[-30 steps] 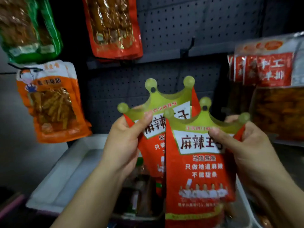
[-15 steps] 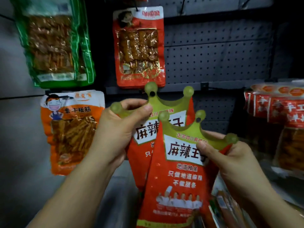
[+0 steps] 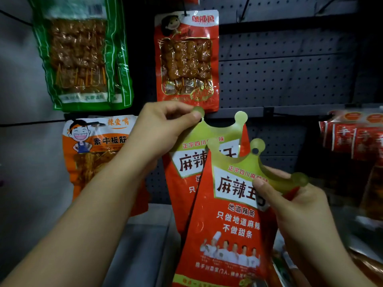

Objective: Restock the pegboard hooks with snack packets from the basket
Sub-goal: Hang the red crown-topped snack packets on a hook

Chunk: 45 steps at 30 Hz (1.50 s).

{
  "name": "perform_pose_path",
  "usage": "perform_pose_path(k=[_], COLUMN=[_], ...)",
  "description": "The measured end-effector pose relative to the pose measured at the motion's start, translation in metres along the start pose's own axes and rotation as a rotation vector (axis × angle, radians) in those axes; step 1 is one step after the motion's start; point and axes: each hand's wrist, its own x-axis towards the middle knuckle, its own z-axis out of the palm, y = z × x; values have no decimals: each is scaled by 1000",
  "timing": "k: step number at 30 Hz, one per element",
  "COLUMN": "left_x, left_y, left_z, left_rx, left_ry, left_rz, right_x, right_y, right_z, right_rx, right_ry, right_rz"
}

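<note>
I am holding two crown-top packets, one in each hand. My left hand [image 3: 163, 129] is pinching the rear packet [image 3: 186, 168] by a crown tip, close under the skewer packet [image 3: 186, 56] hanging on the pegboard [image 3: 290, 69]. My right hand [image 3: 294, 206] is gripping the front packet [image 3: 228, 224] at its crown, thumb on the label. Neither one is hanging yet, so most of the work is remaining. The board right of the skewer packet is looking bare, with open room there. I think a hook [image 3: 268, 110] is sitting on the rail, but it is too dark to be sure. Red packets [image 3: 356, 141] are crowding the right edge.
</note>
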Motion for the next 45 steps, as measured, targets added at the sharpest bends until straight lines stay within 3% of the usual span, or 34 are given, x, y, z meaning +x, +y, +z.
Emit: perform_pose_path(k=[7,14,21,24,29,34,39,42,45], left_x=[7,15,27,33,46,60,60,65,75], left_y=[-1,-13,-26,-37,-59,-83,-120,-127,-131], left_z=[1,-6,-7,-4,9,26,36,44,45], left_rx=[-61,-85,-347,-304,-195,-237,-344,-327,-208], left_ry=[50,-97,-201,-239,-130,-6,42,4,79], left_rz=[12,-99,-186,-170,-11,-67,-241,-174,-114], right_x=[4,5,8,11,26,52,83,96,96], right_y=[-2,5,7,15,26,39,54,57,57], right_z=[4,8,14,15,21,29,32,30,25], right_rx=[41,54,90,68,-60,-86,-80,-132,-166], right_ry=[-18,-22,-40,6,130,193,200,183,163], right_rz=[2,52,76,77,7,48,117,115,124])
